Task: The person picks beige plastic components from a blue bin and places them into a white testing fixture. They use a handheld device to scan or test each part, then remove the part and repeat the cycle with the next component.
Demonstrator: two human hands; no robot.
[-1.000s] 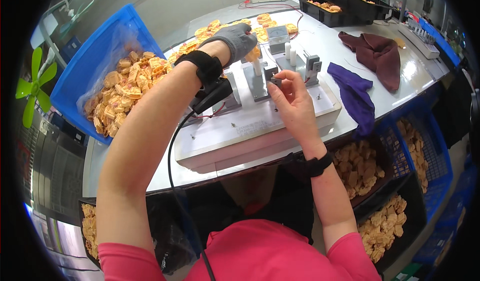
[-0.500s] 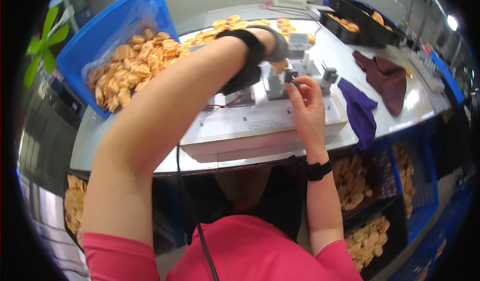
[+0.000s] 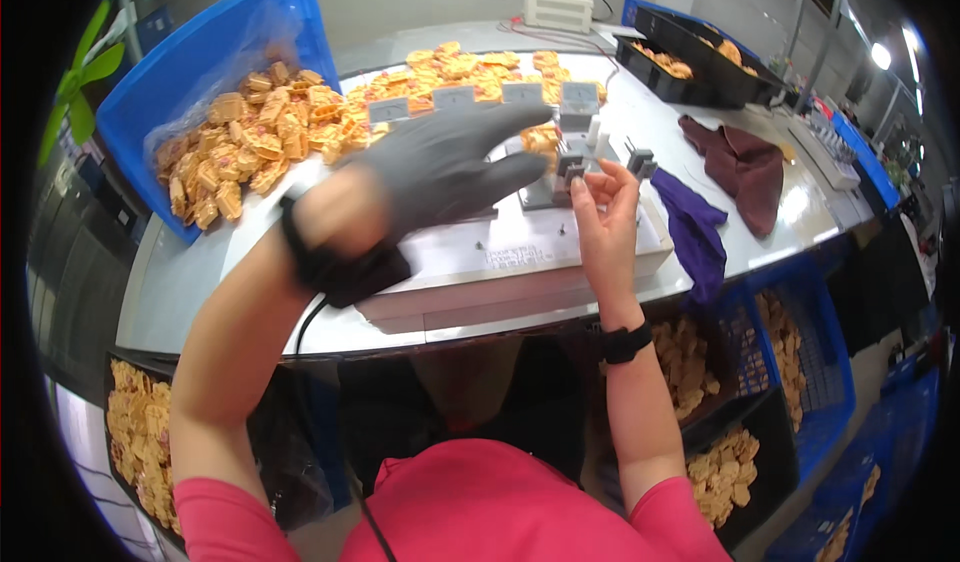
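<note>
While I watch from the remote end, the left hand (image 3: 450, 167), in a grey fabric glove, is spread wide: thumb well apart from the fingers, nothing visible in its grasp. Glove slightly blurred to me. Just past the gap between its tips sits the small yellow-tan moulded piece (image 3: 541, 141) with a waffle-like surface, on the fixture; whether the glove touches it, I cannot tell.

The right hand (image 3: 612, 217), bare, is half curled, thumb tip and index finger near each other, right beside the small dark-grey clamp block (image 3: 568, 172). Contact, or anything pinched there, I cannot make out. A black band (image 3: 627, 344) circles the wrist behind this grip.

Just beyond the right fingertips I note a pair of short white cylindrical posts (image 3: 600, 142); farther past them, a grey-framed panel meter (image 3: 580, 97). Beneath both hands lies the low white box-shaped base (image 3: 450, 265), its top carrying small metal switches.

Left of the gloved hand, a tilted blue plastic tub (image 3: 130, 112) with clear film inside holds a heap of similar tan pieces (image 3: 235, 147). Beyond that glove, more yellow pieces (image 3: 455, 72) lie spread over the table. Right of the bare hand: a crumpled purple cloth (image 3: 695, 232), then a folded maroon cloth (image 3: 745, 172) farther out.
</note>
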